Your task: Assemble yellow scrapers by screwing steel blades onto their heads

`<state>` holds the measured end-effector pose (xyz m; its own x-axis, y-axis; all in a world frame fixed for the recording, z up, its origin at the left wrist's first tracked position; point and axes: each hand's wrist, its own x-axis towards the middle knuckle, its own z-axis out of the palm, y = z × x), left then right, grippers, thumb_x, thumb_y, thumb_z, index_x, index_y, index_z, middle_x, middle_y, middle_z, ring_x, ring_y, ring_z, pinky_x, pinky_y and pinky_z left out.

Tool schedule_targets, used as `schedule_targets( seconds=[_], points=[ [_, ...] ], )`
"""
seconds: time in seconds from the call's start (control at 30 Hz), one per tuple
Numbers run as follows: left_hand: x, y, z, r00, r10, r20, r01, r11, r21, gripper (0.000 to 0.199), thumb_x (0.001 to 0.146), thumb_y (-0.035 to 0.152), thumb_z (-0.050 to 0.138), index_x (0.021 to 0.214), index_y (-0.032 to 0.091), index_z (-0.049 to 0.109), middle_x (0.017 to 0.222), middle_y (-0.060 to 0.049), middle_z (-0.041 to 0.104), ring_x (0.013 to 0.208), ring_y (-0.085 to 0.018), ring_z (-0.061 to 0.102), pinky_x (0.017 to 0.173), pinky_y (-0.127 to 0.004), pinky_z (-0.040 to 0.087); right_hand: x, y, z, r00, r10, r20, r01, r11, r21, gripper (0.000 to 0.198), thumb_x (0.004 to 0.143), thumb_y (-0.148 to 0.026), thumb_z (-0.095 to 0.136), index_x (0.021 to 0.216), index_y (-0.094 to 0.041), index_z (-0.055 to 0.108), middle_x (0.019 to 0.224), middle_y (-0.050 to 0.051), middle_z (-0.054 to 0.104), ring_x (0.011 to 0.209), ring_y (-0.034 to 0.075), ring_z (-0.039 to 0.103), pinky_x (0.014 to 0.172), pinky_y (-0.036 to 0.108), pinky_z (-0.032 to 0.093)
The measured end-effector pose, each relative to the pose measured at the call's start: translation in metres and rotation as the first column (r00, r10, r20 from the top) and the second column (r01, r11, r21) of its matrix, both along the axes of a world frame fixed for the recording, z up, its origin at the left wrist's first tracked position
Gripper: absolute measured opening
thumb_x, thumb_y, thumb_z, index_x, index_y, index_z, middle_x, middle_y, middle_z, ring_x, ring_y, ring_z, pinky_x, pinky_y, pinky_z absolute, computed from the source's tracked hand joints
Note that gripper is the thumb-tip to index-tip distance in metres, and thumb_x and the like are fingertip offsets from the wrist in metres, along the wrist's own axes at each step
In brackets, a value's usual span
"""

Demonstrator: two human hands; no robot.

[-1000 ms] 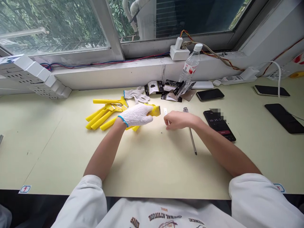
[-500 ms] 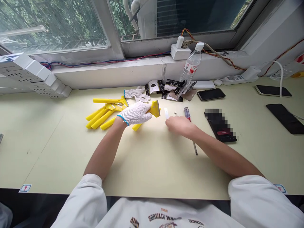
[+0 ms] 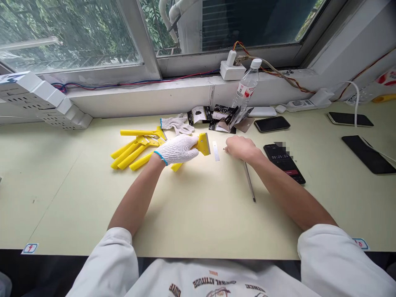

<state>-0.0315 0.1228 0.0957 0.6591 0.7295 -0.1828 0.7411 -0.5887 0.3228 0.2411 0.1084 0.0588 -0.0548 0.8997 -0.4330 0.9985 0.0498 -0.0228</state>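
My left hand point(image 3: 181, 149), in a white knit glove with a blue cuff, is closed around a yellow scraper point(image 3: 203, 144) whose head points right. To the right of that head a thin metal blade point(image 3: 216, 151) lies flat on the table. My bare right hand point(image 3: 240, 147) is low over the table with fingers pinched together, right where small metal pieces point(image 3: 225, 149) lie; whether one is between the fingertips I cannot make out. A screwdriver point(image 3: 249, 181) lies under this hand, its handle hidden. Several more yellow scrapers point(image 3: 133, 153) are piled left of and partly behind the gloved hand.
Behind the hands lie a second white glove point(image 3: 177, 123) and black card packaging point(image 3: 224, 117), near a plastic bottle point(image 3: 246, 88). A phone with a running timer point(image 3: 284, 163) is close to my right forearm. White boxes point(image 3: 46, 101) stand at the far left.
My right hand has moved right and slightly back from beside the blade to the small metal pieces. It uncovers the blade and now covers the screwdriver's handle. The left hand keeps its hold.
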Motion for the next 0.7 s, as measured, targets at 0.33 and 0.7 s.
schedule_targets(
  seconds=[0.33,0.7],
  points=[
    [0.002,-0.004,0.004,0.998,-0.032,0.054,0.035,0.998,-0.055,0.024,0.092,0.03,0.047,0.096,0.021,0.07,0.083,-0.004,0.067,0.073,-0.022,0.059,0.067,-0.034,0.037,-0.023,-0.023,0.031,0.589,-0.03,-0.808,-0.086,0.991,-0.1,0.042,0.089,-0.023,0.072,0.131,-0.023,0.068,0.121,0.01,0.08,0.096,0.025,0.079,0.076,0.032,0.061],
    [0.007,-0.01,0.009,0.997,-0.028,0.065,0.033,0.997,-0.069,0.017,0.094,0.027,0.045,0.088,0.019,0.058,0.081,-0.003,0.065,0.071,-0.018,0.054,0.066,-0.033,0.036,-0.041,-0.023,0.008,0.42,-0.098,-0.902,-0.057,0.989,-0.133,0.008,0.082,-0.023,0.075,0.086,-0.018,0.08,0.087,0.006,0.079,0.079,0.02,0.079,0.063,0.025,0.055]
  ],
)
